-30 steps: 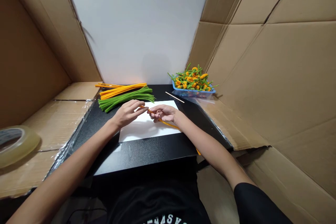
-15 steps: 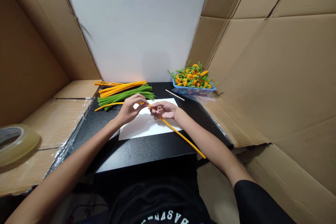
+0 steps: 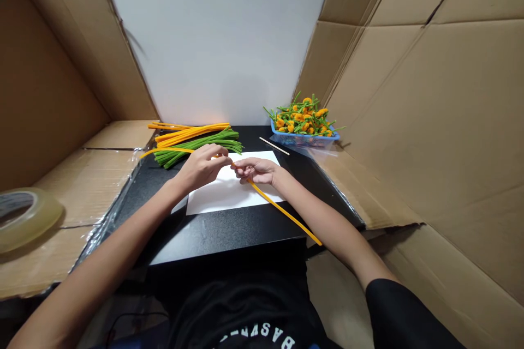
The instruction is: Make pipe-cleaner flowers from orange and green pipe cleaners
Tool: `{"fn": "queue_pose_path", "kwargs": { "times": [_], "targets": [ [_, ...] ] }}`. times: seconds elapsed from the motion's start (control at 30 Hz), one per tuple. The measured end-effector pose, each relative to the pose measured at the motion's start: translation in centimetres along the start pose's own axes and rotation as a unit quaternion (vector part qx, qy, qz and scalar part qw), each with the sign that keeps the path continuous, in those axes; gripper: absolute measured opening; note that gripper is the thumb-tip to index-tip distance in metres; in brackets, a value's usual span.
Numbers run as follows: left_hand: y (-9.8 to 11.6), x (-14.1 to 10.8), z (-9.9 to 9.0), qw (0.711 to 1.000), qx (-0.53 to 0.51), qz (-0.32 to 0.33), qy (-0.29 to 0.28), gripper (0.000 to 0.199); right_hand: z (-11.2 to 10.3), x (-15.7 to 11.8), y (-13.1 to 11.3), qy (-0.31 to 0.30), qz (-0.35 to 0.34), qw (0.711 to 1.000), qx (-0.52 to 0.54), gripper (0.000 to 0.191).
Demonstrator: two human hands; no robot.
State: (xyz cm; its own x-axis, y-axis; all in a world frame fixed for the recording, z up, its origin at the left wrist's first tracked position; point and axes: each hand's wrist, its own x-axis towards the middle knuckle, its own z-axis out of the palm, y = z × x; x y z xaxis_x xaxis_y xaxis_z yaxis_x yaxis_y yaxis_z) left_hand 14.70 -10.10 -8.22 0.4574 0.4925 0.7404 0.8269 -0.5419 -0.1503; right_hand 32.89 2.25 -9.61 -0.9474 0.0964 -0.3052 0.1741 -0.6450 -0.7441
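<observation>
An orange pipe cleaner [image 3: 282,212] runs across the white paper sheet [image 3: 229,196], held between my left hand [image 3: 202,168] and my right hand [image 3: 256,170]. Its far end curves left past my left hand, above the bundle of green pipe cleaners [image 3: 196,148]. Its near end slants down to the right, beyond the table edge. My fingertips nearly meet over the paper's far part. Behind the green bundle lies a bundle of orange pipe cleaners [image 3: 192,133].
A blue plastic basket [image 3: 303,140] of orange-and-green pipe-cleaner flowers stands at the back right of the black table [image 3: 229,234]. A thin wooden stick [image 3: 274,145] lies beside it. Cardboard sheets [image 3: 409,120] line both sides. A clear tape roll [image 3: 24,218] sits on the left cardboard.
The orange pipe cleaner now extends far left of my left hand, where a second ago it ended at that hand. Its left end has risen slightly since half a second ago.
</observation>
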Motion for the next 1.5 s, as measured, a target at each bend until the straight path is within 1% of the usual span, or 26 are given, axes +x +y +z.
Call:
{"fn": "queue_pose_path", "kwargs": {
  "times": [0.1,0.2,0.33,0.43,0.53,0.67,0.73,0.87,0.93,1.0,1.03,1.1,1.23,1.3,1.4,1.5],
  "targets": [
    [0.0,0.0,0.0,1.000,0.012,0.010,0.010,0.024,0.0,-0.1,0.0,-0.009,0.000,1.000,0.003,0.007],
    [0.0,0.0,0.1,1.000,0.003,0.008,0.009,0.020,0.0,-0.1,-0.1,-0.002,-0.009,1.000,-0.015,0.003],
    [-0.1,-0.1,0.2,1.000,-0.004,-0.006,-0.014,0.016,0.0,-0.1,0.0,0.020,-0.023,0.999,-0.027,0.005],
    [-0.1,-0.2,0.2,0.999,0.003,-0.010,-0.038,0.018,0.1,-0.1,0.0,0.040,-0.024,0.998,-0.041,0.008],
    [-0.1,-0.1,0.0,0.999,0.003,-0.004,-0.049,0.021,0.2,-0.1,-0.1,0.064,-0.023,0.995,-0.066,0.010],
    [0.0,0.1,-0.2,0.998,0.020,0.019,-0.060,0.020,0.2,-0.2,-0.1,0.091,-0.037,0.990,-0.099,0.010],
    [0.0,0.0,-0.2,0.996,0.043,0.037,-0.071,0.020,0.2,-0.1,0.0,0.110,-0.060,0.984,-0.129,0.009],
    [-0.2,-0.1,-0.2,0.988,0.093,0.075,-0.095,0.021,0.5,0.0,0.2,0.152,-0.104,0.962,-0.201,0.011],
    [-0.2,-0.2,-0.1,0.988,0.097,0.078,-0.093,0.019,0.8,0.0,0.3,0.169,-0.120,0.952,-0.226,0.012],
    [-0.1,-0.2,0.0,0.991,0.077,0.060,-0.090,0.018,1.1,-0.2,0.4,0.182,-0.145,0.937,-0.259,0.012],
    [0.0,-0.2,0.1,0.993,0.065,0.048,-0.091,0.018,1.2,-0.2,0.4,0.190,-0.161,0.926,-0.285,0.012],
    [0.2,-0.1,0.4,0.993,0.054,0.027,-0.097,0.018,1.5,-0.4,0.5,0.211,-0.198,0.889,-0.355,0.011],
    [0.5,-0.2,1.1,0.992,0.074,-0.011,-0.105,0.019,1.9,-0.5,0.6,0.257,-0.255,0.788,-0.497,0.014],
    [0.7,-0.4,1.5,0.992,0.058,-0.062,-0.098,0.019,2.0,-0.5,0.8,0.271,-0.285,0.741,-0.545,0.015],
    [1.1,-0.5,2.1,0.982,0.023,-0.168,-0.079,0.022,2.4,-0.4,1.3,0.280,-0.324,0.670,-0.607,0.018],
    [1.3,-0.5,2.3,0.966,-0.021,-0.248,-0.066,0.022,2.7,-0.4,1.7,0.278,-0.330,0.613,-0.661,0.023]
  ]
}}
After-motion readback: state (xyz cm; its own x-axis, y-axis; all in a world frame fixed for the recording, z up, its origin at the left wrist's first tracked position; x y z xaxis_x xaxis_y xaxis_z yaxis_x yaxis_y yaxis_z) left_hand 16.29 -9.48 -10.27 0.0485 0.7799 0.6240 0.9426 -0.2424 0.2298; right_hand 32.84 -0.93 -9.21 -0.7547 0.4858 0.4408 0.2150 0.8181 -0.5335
